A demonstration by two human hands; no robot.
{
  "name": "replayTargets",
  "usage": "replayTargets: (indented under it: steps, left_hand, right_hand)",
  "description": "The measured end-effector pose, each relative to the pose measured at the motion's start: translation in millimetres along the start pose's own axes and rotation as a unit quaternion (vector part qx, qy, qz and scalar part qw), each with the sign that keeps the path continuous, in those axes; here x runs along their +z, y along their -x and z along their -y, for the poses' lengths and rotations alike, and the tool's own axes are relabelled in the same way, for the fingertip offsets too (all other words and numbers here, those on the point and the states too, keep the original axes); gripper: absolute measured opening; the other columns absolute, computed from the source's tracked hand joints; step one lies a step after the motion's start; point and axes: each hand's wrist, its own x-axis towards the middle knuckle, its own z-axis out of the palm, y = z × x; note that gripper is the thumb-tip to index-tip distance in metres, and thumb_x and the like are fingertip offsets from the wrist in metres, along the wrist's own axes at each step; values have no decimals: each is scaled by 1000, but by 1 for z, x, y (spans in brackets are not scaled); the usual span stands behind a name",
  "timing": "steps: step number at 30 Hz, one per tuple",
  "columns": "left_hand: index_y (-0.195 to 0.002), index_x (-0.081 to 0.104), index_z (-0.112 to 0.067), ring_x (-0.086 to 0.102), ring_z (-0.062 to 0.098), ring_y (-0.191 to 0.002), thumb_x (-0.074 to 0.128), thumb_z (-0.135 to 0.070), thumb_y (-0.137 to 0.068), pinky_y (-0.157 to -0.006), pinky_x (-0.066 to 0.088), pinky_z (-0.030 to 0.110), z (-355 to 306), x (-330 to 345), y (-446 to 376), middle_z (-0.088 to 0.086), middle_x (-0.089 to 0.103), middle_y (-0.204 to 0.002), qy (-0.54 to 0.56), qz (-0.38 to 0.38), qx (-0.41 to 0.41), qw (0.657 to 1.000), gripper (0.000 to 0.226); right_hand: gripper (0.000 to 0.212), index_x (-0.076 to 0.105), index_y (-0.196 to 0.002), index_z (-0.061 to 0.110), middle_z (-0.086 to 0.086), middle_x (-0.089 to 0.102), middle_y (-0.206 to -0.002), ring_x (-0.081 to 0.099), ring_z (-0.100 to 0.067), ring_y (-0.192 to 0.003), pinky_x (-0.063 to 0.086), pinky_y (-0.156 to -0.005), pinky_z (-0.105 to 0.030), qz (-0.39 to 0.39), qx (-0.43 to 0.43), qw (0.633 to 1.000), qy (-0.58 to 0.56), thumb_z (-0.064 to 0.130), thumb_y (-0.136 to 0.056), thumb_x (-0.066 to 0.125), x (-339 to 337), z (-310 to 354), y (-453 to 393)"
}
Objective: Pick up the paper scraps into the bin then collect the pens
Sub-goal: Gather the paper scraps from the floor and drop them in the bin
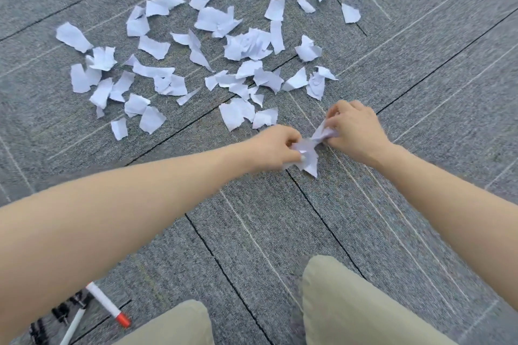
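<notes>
Between both hands, left hand [276, 145] and right hand [353, 127] pinch a few gathered paper scraps [309, 152]; beyond them most scraps [196, 45] litter the carpet, pens [108, 304] uncollected, bin unseen.

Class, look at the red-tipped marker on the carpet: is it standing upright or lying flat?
Lying flat. The red-tipped marker rests lengthwise on the carpet beside the left forearm, red end pointing toward the person's knees.
</notes>
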Motion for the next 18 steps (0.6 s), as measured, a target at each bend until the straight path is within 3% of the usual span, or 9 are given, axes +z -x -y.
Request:
replayTargets:
  steps: [1, 3, 5, 7, 13, 16, 18]
  left_hand:
    - [-86, 58, -12, 47, 13, -57, 58, -18, -89, -50, 38, 19, -7, 12, -5, 6, 61, -85, -30, 22, 15, 999, 7]
    - [-93, 64, -9, 58, 21, -79, 57, -16, -88, -66, 44, 28, -14, 29, -16, 11, 61, -107, -154, 3, 69, 986, 10]
    - [-101, 66, -7, 56, 29, -103, 56, -19, -90, -79, 44, 35, -15, 35, -21, 12, 56, -117, -307, -34, 126, 943, 19]
    - [-109, 61, -4, 50, 30, -112, 49, -22, -94, -82, 44, 40, -13, 34, -19, 13, 51, -123, -390, -38, 161, 906, 26]
    - [-110, 57, -5, 53, 31, -104, 44, -20, -96, -75, 40, 39, -7, 38, -13, 12, 46, -127, -398, -61, 154, 902, 23]
    - [-108, 56, -9, 56, 28, -100, 43, -20, -96, -70, 31, 33, -2, 36, -13, 8, 57, -114, -432, -79, 165, 883, 21]
    - [-103, 55, -13, 60, 24, -86, 43, -25, -96, -66, 33, 30, 4, 33, -12, 4, 62, -103, -420, -101, 170, 886, 19]
  right_hand:
    - [27, 67, -109, 21, -1, 54, -121, 45, -25, -113, 37, -95, -41, -7, -17, 1000, 14, 34, -86, 61, 0, 2, 0]
    - [26, 62, -111, 20, -1, 53, -123, 46, -25, -113, 37, -93, -41, -17, -37, 999, 24, 26, -86, 59, 3, 2, -1]
    - [28, 55, -114, 19, -3, 55, -121, 49, -26, -112, 37, -94, -41, -22, -44, 999, 1, 21, -85, 56, 3, 1, -1]
    - [31, 52, -118, 20, -2, 57, -121, 49, -26, -113, 34, -95, -41, -18, -49, 998, -17, 23, -87, 54, 0, 1, -2]
    - [22, 59, -108, 22, -3, 55, -112, 47, -25, -110, 33, -95, -41, 3, -58, 998, 31, 30, -88, 55, -5, -1, -7]
    - [22, 63, -105, 20, -4, 53, -111, 46, -25, -108, 34, -92, -38, 17, -69, 997, 36, 31, -88, 56, -7, 0, -9]
    - [21, 64, -104, 17, -3, 54, -114, 47, -24, -107, 35, -89, -37, 9, -83, 996, 21, 30, -88, 56, -6, -1, -7]
